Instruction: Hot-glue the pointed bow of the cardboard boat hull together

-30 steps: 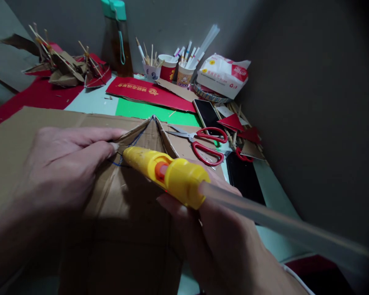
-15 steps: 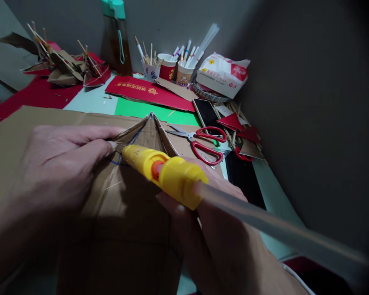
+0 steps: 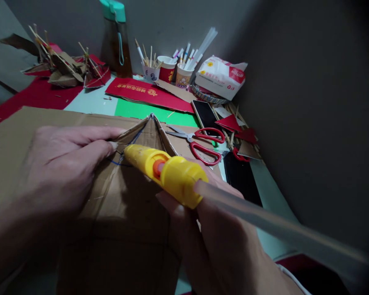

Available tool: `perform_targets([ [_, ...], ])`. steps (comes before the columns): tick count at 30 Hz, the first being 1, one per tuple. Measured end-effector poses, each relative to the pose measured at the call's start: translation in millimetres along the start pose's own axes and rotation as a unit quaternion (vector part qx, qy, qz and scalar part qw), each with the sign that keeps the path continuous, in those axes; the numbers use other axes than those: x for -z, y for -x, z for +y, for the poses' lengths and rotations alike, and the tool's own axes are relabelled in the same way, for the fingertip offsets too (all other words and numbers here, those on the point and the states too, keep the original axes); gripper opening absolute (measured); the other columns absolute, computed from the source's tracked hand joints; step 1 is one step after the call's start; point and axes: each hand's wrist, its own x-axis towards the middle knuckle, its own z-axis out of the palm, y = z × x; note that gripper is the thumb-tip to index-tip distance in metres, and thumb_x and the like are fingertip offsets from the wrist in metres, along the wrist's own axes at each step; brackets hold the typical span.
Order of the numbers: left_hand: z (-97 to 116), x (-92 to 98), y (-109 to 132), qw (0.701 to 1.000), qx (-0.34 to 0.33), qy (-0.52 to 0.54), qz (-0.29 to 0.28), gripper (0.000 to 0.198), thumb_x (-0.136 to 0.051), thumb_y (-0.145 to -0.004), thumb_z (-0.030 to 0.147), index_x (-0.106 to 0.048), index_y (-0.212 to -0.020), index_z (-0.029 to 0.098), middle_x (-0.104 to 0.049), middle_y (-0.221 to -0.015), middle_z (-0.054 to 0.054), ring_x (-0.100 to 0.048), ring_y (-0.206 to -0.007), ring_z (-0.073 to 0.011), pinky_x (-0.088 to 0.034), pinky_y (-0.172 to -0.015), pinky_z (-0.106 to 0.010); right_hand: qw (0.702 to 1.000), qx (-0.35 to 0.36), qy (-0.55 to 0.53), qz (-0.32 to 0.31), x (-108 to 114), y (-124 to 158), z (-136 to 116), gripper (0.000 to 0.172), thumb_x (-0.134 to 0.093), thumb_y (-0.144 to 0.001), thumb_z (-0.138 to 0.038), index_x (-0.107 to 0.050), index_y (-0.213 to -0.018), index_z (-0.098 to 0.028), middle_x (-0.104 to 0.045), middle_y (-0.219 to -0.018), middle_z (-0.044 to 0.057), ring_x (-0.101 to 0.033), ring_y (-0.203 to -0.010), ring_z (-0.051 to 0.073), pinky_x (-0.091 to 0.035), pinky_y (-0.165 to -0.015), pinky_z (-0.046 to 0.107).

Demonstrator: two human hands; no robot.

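In my right hand (image 3: 215, 221) is a yellow hot glue gun (image 3: 172, 174), its tip pointing left into a folded cardboard piece (image 3: 126, 213). A long translucent glue stick (image 3: 264, 217) sticks out of its back end toward me. My left hand (image 3: 70, 159) pinches the left edge of the cardboard between thumb and fingers, close to the gun's tip. The cardboard rises to a pointed corner at its far end and has blue pen lines on it. The gun's body hides the exact spot of the nozzle.
Red-handled scissors (image 3: 199, 141) lie to the right, near a phone (image 3: 206, 114). Behind stand a bottle (image 3: 117, 45), cups with sticks and pens (image 3: 184, 73), and a tissue pack (image 3: 221, 76). Small cardboard boats (image 3: 67, 67) sit at the back left, beside a red cardboard strip (image 3: 141, 92).
Very little differs. The view has shifted slightly; both hands, the glue gun and the cardboard keep nearly the same positions.
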Motion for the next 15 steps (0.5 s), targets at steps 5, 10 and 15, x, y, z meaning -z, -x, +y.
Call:
perform_targets([
  [5,2.5,0.4,0.9,1.0,-0.007,0.005,0.006,0.027,-0.069,-0.076,0.037,-0.083,-0.099,0.034,-0.084,-0.089,0.003,-0.076,-0.077,-0.0301,-0.06,-0.098,-0.055,1.0,-0.015,-0.007,0.006,-0.4,-3.2,-1.0,0.008,-0.055,-0.095,-0.032,-0.061,-0.091,-0.03,-0.072,-0.08,0.002,-0.07,-0.071,0.023,-0.048,-0.058,0.034],
  [10,3.9,2.3,1.2,1.0,-0.004,0.004,-0.003,0.029,-0.067,-0.075,0.038,-0.084,-0.099,0.033,-0.084,-0.092,0.002,-0.077,-0.078,-0.0321,-0.06,-0.097,-0.057,0.999,-0.002,-0.03,0.036,-2.6,-3.7,0.0,0.01,-0.054,-0.093,-0.034,-0.059,-0.085,-0.031,-0.068,-0.067,0.0,-0.068,-0.061,0.02,-0.044,-0.048,0.033],
  [15,2.7,1.0,-0.3,1.0,-0.017,0.002,-0.01,0.028,-0.067,-0.078,0.037,-0.084,-0.099,0.033,-0.084,-0.09,0.003,-0.076,-0.076,-0.0294,-0.057,-0.104,-0.056,0.998,-0.048,-0.028,-0.003,1.7,-0.8,-0.1,0.01,-0.057,-0.097,-0.039,-0.062,-0.094,-0.031,-0.07,-0.07,-0.005,-0.066,-0.055,0.016,-0.044,-0.046,0.027],
])
